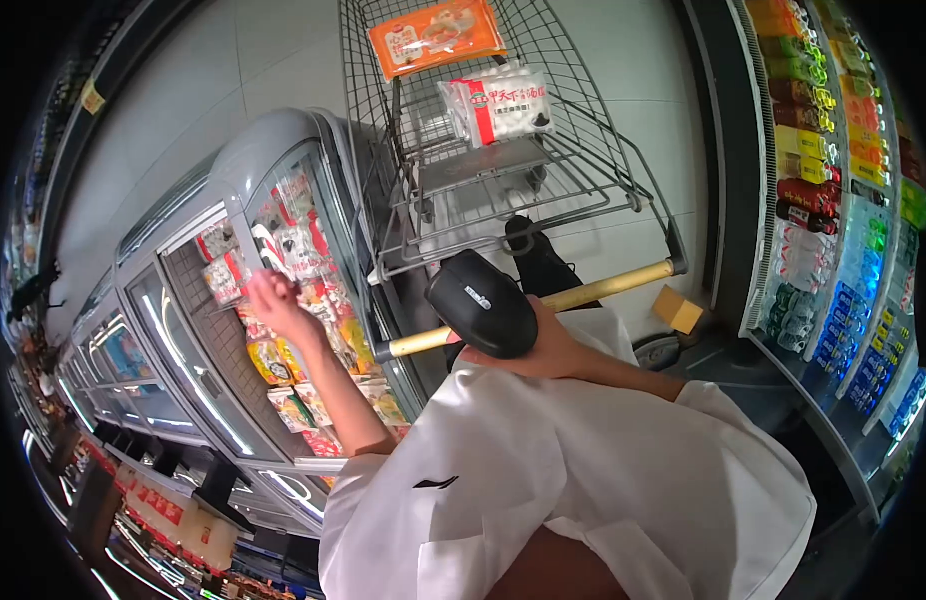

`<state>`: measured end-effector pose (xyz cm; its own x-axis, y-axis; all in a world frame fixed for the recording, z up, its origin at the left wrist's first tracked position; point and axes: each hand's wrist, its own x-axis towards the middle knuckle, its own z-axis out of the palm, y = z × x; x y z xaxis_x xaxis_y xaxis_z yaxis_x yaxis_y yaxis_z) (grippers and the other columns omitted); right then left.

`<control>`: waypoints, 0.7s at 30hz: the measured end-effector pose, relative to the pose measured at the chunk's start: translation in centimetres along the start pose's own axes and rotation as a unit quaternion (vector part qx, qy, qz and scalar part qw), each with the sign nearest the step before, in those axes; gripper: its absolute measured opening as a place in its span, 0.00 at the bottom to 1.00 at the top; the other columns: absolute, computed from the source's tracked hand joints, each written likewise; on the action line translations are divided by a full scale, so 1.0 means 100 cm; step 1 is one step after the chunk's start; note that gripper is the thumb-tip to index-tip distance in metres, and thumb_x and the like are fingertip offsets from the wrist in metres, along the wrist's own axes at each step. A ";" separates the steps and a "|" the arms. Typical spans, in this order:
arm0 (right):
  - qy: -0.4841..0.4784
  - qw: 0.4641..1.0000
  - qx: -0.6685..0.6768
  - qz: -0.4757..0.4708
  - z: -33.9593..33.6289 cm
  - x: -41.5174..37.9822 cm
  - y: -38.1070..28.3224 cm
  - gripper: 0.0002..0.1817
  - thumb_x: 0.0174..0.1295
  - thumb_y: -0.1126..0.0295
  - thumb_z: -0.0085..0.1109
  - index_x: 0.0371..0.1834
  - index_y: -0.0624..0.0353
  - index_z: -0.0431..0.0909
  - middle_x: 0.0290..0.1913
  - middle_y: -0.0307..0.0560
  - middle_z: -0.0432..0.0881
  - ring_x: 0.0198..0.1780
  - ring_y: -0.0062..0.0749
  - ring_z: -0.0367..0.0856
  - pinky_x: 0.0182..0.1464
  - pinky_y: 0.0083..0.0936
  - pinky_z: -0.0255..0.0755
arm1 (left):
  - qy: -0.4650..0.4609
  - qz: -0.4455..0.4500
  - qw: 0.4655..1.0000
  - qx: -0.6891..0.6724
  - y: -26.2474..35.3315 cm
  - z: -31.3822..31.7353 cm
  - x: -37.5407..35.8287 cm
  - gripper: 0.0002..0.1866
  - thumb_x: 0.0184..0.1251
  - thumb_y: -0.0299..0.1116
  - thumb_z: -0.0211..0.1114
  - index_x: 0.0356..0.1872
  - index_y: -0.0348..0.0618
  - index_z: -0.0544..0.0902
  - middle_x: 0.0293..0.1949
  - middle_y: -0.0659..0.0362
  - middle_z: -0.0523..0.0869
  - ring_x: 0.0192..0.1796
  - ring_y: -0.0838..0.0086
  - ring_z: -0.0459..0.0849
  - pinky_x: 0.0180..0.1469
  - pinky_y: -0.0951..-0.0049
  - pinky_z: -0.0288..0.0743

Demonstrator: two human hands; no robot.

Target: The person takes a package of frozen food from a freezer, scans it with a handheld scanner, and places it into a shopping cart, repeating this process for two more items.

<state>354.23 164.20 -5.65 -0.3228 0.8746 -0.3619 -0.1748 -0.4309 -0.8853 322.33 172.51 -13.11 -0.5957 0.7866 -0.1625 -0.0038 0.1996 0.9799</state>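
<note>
Left hand (273, 297) in freezer (283, 150), white bag (498, 105) — Chinese lettering — in cart (583, 170)

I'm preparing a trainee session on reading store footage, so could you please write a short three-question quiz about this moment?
1. True or false: the left hand reaches into the open freezer among the packets.
2. How many packages lie in the shopping cart?
3. What does the right hand hold? A) a black handheld device B) a drink bottle C) an orange packet

Key
1. True.
2. Two: the orange packet and the white bag.
3. A, the black device, held at the cart handle.
</note>
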 end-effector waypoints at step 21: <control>0.217 0.897 0.344 0.172 -0.209 -0.049 0.011 0.07 0.67 0.77 0.58 0.45 0.66 0.82 0.42 0.47 0.86 0.35 0.22 0.82 0.38 0.21 0.77 | -0.454 0.122 0.503 0.726 -0.299 0.458 -0.030 0.48 0.41 0.54 0.82 0.65 0.51 0.69 0.62 0.52 0.73 0.65 0.57 0.74 0.63 0.55 0.71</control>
<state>375.09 164.08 -10.96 -0.1020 0.6034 -0.7909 -0.7146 -0.5975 -0.3637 360.98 190.95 -47.25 0.1786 0.7019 -0.6895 0.9625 -0.2700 -0.0255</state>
